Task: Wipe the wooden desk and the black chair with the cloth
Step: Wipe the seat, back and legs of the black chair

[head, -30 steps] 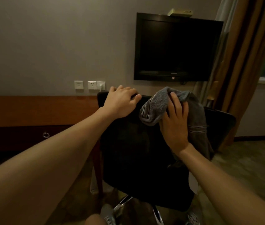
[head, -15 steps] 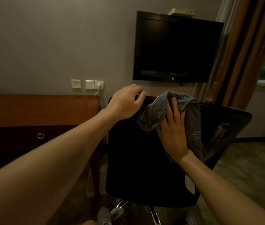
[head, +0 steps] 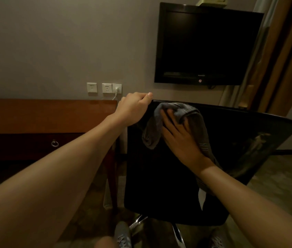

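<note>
While the desk is standing along the wall at left, the chair is sitting just beside its right end, its back toward the camera. The cloth is lying against the chair's upper back, one end trailing under the right forearm. The left hand is gripping the chair's top edge with curled fingers; the right hand is pressing the cloth flat, fingers straight, tips under a fold.

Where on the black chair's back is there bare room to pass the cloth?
Bare: right half of the chair back, from cloth to edge, and the lower part under the right hand. Crowded: the top left corner, where the left hand grips beside the cloth.
</note>
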### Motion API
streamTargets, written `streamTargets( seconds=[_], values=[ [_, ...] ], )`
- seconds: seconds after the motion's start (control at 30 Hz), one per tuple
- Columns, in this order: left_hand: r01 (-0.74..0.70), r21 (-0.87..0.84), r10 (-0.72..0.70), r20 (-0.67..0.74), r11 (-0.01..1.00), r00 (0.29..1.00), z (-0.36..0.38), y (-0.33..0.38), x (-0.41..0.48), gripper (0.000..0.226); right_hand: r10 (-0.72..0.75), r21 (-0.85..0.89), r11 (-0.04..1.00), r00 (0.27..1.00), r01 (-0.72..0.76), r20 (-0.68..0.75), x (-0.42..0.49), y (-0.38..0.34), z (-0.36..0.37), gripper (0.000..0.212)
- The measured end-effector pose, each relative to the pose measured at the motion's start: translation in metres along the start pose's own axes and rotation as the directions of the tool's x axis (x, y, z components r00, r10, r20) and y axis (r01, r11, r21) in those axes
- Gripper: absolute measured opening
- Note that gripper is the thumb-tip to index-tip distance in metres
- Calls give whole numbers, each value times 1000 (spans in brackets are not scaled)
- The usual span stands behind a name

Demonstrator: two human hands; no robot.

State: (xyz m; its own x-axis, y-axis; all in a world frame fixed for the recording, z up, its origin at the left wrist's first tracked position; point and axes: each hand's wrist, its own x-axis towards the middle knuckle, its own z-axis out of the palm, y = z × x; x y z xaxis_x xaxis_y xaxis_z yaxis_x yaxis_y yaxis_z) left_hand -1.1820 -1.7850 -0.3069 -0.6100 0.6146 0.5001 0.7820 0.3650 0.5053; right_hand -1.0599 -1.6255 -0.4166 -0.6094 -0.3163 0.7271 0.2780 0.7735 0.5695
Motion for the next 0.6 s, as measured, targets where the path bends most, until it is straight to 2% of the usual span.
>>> streamTargets(
  seconds=[0.07,0.17,0.23,0.33,0.4,0.47,0.53,0.6],
  values=[
    [41,-73,-37,50,997,998,-1,-1,2,53,-98,55,994,995,97,21,11,-8,5,68],
    [122,-229,-104,88,966,991,-4,-5,1,60,-113,169,979,994,111,5,23,-23,11,82],
    [146,-288,-124,94,946,988,-6,-8,-4,61,-125,201,973,992,118,22,26,-30,11,80],
    [129,-350,-105,87,928,991,-6,-8,-9,47,-111,240,965,994,104,16,28,-38,12,67],
    [123,-402,-96,87,907,992,-4,-8,-11,36,-191,218,960,980,176,50,26,-48,19,66],
    [130,-434,-102,88,891,991,-1,-9,-14,38,-350,275,916,917,293,189,13,-61,26,58],
    [127,-440,-104,76,889,992,2,-11,-15,45,-397,454,842,904,291,156,-1,-66,26,48],
    [108,-439,-93,55,892,994,4,-13,-16,45,-427,539,797,886,274,181,-14,-70,30,49]
  ],
)
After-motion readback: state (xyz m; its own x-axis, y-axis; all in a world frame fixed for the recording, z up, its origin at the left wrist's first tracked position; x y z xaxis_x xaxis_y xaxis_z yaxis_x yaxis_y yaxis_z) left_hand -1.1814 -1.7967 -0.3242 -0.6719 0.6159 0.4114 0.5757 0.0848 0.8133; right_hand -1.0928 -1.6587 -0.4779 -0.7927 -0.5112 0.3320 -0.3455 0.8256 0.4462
